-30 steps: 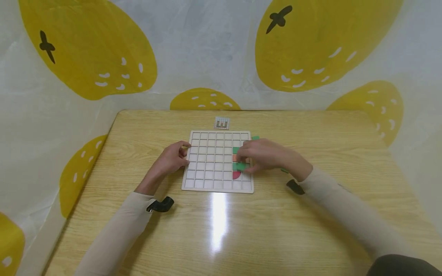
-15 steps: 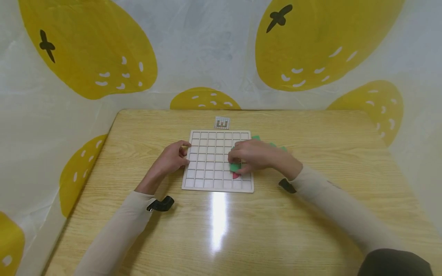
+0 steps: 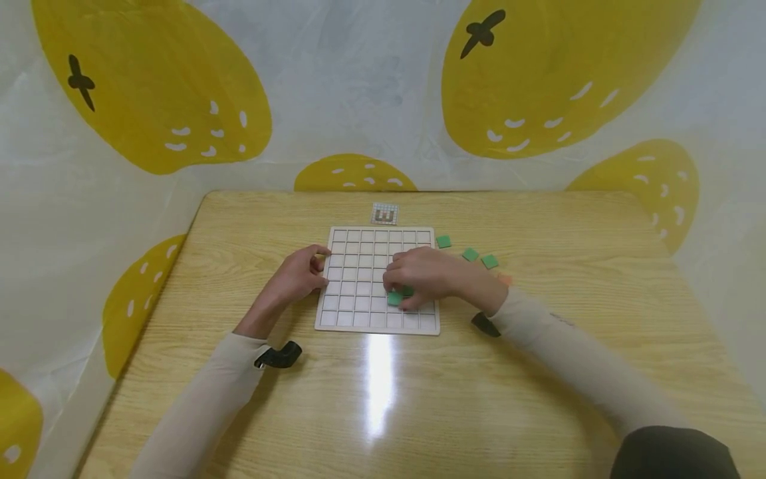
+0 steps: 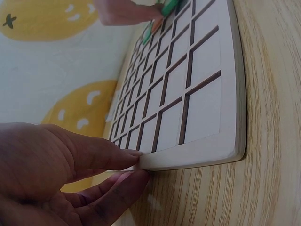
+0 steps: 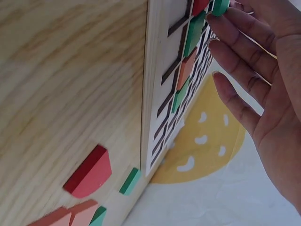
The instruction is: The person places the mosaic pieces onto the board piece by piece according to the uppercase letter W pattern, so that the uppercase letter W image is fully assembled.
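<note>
A white square grid board lies on the table. My left hand grips its left edge, thumb and fingers at the rim in the left wrist view. My right hand pinches a green square tile low over the board, just left of the column that holds pieces. In the right wrist view that column carries a red piece, a green tile, an orange tile and another green tile. From the head view my right hand hides most of them.
Beyond the board lies a small pattern card. Green tiles and an orange piece lie right of the board. In the right wrist view a red half-round piece and orange pieces lie on the table.
My right hand has moved left and slightly toward me across the board with the green tile, uncovering loose pieces on the right. My left hand has stayed at the edge.
</note>
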`<state>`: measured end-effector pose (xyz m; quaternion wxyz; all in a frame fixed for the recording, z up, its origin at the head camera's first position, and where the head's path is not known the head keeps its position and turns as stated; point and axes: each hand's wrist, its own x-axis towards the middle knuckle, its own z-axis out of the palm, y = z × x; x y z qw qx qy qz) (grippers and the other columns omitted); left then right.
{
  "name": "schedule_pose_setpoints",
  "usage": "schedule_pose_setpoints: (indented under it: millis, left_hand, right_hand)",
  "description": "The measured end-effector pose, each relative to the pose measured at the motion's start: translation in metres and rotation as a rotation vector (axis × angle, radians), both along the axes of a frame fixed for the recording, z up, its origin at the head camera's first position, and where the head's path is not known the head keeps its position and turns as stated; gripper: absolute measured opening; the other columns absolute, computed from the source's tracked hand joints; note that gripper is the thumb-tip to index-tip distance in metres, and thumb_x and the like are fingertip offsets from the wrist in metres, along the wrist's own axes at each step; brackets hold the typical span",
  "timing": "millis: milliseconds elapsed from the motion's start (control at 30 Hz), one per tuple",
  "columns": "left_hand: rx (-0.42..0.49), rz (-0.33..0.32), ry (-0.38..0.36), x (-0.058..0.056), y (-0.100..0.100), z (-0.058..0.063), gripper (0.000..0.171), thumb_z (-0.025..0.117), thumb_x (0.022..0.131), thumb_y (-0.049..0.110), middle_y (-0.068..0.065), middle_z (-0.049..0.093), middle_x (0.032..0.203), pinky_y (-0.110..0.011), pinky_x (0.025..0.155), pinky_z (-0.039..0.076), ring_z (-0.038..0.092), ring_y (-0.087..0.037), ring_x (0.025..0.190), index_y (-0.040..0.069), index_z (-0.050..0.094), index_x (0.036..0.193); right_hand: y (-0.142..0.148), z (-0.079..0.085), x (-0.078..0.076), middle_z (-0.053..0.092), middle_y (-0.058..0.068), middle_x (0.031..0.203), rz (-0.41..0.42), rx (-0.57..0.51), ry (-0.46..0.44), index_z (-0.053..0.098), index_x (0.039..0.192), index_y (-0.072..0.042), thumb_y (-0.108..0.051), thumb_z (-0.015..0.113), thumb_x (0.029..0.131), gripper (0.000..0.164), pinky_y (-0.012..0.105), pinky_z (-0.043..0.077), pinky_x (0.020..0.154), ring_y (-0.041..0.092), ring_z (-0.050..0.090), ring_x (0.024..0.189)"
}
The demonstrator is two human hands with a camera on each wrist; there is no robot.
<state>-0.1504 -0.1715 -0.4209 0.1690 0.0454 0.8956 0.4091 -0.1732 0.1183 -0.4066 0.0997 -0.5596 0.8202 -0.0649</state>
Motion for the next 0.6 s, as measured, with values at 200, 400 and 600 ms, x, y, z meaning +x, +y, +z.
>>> schedule_pose_setpoints:
  millis: [200,400,600]
  left_hand:
    - [-0.009,0.003,0.001,0.0008,-0.0002,0.0006,0.058,0.070,0.087,-0.006,-0.017,0.056,0.105,-0.030,0.065,0.047,0.052,-0.026,0.089,0.001,0.052,0.141]
    - [-0.001,0.006,-0.003,0.0012,-0.0002,0.0003,0.058,0.069,0.087,-0.007,-0.017,0.055,0.105,-0.030,0.065,0.047,0.052,-0.026,0.089,0.001,0.051,0.142]
    - [-0.003,0.004,-0.002,0.0010,-0.0007,-0.0012,0.058,0.069,0.088,-0.007,-0.017,0.054,0.105,-0.030,0.064,0.047,0.052,-0.026,0.089,0.000,0.051,0.142]
  right_hand:
    - [-0.0048,0.0022,0.0038,0.061,-0.007,0.090,0.031,0.029,0.008,0.070,0.100,-0.019,-0.030,0.076,0.085,0.019,0.028,0.046,0.071,0.013,0.052,0.088]
    - [-0.0035,0.0027,0.0056,0.061,-0.007,0.091,0.037,0.035,0.016,0.073,0.102,-0.019,-0.032,0.076,0.086,0.021,0.027,0.045,0.070,0.014,0.051,0.087]
    - [0.0008,0.0018,0.0055,0.061,-0.006,0.089,0.047,0.001,0.021,0.075,0.103,-0.020,-0.031,0.077,0.086,0.020,0.028,0.044,0.069,0.013,0.050,0.084]
